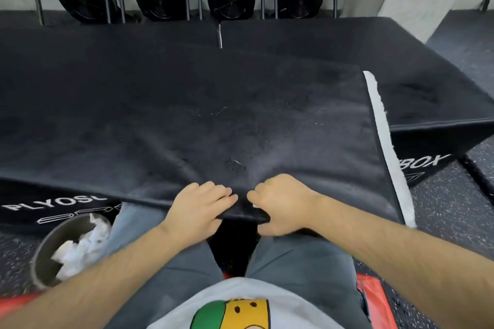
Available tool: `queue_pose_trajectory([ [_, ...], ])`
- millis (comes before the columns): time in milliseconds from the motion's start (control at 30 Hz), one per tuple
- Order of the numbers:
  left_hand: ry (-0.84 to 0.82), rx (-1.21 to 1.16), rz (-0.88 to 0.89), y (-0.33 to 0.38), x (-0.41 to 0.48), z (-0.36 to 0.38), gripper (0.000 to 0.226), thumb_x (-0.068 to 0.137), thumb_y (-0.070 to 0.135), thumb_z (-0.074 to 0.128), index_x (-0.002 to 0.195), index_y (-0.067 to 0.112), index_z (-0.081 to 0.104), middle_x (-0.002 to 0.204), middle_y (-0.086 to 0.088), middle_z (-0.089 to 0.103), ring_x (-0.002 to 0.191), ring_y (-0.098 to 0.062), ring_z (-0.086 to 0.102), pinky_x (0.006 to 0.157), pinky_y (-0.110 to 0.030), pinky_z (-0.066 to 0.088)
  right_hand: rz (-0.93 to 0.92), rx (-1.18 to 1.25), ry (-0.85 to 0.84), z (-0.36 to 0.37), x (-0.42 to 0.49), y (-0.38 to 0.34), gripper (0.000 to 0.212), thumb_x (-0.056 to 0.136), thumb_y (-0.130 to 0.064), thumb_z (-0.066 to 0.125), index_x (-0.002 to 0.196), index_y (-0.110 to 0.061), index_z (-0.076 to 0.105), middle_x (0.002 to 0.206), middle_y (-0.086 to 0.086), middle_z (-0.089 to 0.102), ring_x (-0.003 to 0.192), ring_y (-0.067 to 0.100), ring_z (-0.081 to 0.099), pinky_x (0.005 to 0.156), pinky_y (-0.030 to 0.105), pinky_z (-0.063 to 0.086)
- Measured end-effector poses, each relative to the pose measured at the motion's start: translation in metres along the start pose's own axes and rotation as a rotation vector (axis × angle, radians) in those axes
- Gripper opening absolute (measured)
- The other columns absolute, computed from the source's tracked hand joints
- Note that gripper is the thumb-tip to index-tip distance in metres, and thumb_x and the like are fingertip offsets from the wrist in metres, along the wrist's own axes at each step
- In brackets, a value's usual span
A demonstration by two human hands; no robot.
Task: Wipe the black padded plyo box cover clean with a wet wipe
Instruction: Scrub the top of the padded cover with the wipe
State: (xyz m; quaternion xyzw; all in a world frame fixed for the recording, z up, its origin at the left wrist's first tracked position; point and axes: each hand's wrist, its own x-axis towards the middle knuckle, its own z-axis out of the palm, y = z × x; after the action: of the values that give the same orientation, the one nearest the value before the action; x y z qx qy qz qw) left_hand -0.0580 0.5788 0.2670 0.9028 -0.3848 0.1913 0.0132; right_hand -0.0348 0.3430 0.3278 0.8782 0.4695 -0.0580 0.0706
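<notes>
matt black napped cloth cover point(187, 104), white fleecy edge strip point(385, 141); dull metal bucket point(45, 251) of crumpled paper wipes point(83, 246); speckled rubber floor point(449, 216).

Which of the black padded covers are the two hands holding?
The nearest cover, with the white strip on its right edge; left hand and right hand grip its front edge.

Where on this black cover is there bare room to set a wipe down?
The cover is bare across its middle, out to its far edge and right to the white strip. The box behind is bare too. Crowded: the near edge, where left hand and right hand grip it, and the bin of used wipes.
</notes>
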Motion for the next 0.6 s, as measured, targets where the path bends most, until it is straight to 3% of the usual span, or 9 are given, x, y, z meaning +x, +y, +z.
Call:
queue_pose_trajectory([
  [67,-0.029,-0.015,0.019,0.014,-0.013,0.001,0.065,0.049,0.024,0.079,0.113,0.02,0.067,0.105,0.004,0.063,0.083,-0.018,0.048,0.057,-0.03,0.039,-0.062,-0.001,0.02,0.004,-0.009,-0.009,0.045,0.073,-0.062,0.065,0.073,-0.019,0.053,0.062,-0.002,0.057,0.051,0.023,0.054,0.049,0.028,0.027],
  [133,-0.046,-0.027,0.024,0.017,-0.011,-0.004,0.055,0.054,0.029,0.078,0.108,0.018,0.068,0.1,0.001,0.06,0.082,-0.021,0.048,0.059,-0.033,0.039,-0.028,0.075,0.113,-0.003,-0.009,-0.007,0.049,0.083,-0.069,0.049,0.069,-0.022,0.048,0.061,-0.004,0.057,0.051,0.021,0.054,0.049,0.028,0.029],
  [233,-0.069,-0.158,-0.033,0.019,0.0,-0.021,0.047,0.076,0.057,0.071,0.101,0.018,0.065,0.094,0.003,0.056,0.082,-0.019,0.049,0.066,-0.036,0.038,0.065,0.183,0.19,-0.018,0.002,0.0,0.039,0.089,-0.055,0.03,0.074,-0.023,0.046,0.067,-0.007,0.054,0.063,0.024,0.056,0.055,0.031,0.033],
  [300,-0.035,-0.379,-0.227,0.019,0.006,-0.031,0.049,0.084,0.065,0.06,0.106,0.021,0.061,0.096,0.009,0.059,0.087,-0.011,0.052,0.075,-0.034,0.044,0.117,0.237,0.215,-0.021,0.012,0.001,0.03,0.092,-0.041,0.031,0.086,-0.021,0.052,0.078,-0.006,0.059,0.074,0.024,0.057,0.06,0.034,0.035],
  [400,0.036,-0.637,-0.494,0.015,0.012,-0.037,0.04,0.089,0.046,0.064,0.122,0.031,0.047,0.098,0.016,0.06,0.092,-0.006,0.058,0.079,-0.027,0.048,0.241,0.48,0.214,-0.016,0.028,-0.002,0.013,0.099,-0.023,0.041,0.108,-0.016,0.046,0.082,-0.007,0.055,0.074,0.018,0.052,0.062,0.034,0.033],
  [500,0.065,-0.723,-0.585,0.008,0.012,-0.039,0.048,0.09,0.031,0.069,0.127,0.04,0.041,0.103,0.016,0.057,0.096,-0.007,0.058,0.072,-0.018,0.044,0.356,0.773,0.272,-0.016,0.05,-0.014,0.01,0.098,-0.014,0.048,0.104,-0.019,0.043,0.076,-0.001,0.058,0.065,0.017,0.054,0.055,0.035,0.039],
  [600,0.198,-0.716,-0.692,-0.004,-0.008,-0.046,0.041,0.089,0.024,0.073,0.12,0.038,0.05,0.103,0.014,0.055,0.094,-0.011,0.057,0.069,-0.018,0.045,0.377,1.024,0.365,-0.027,0.08,-0.031,0.008,0.095,-0.017,0.06,0.089,-0.021,0.064,0.084,-0.001,0.066,0.071,0.016,0.066,0.064,0.038,0.057],
])
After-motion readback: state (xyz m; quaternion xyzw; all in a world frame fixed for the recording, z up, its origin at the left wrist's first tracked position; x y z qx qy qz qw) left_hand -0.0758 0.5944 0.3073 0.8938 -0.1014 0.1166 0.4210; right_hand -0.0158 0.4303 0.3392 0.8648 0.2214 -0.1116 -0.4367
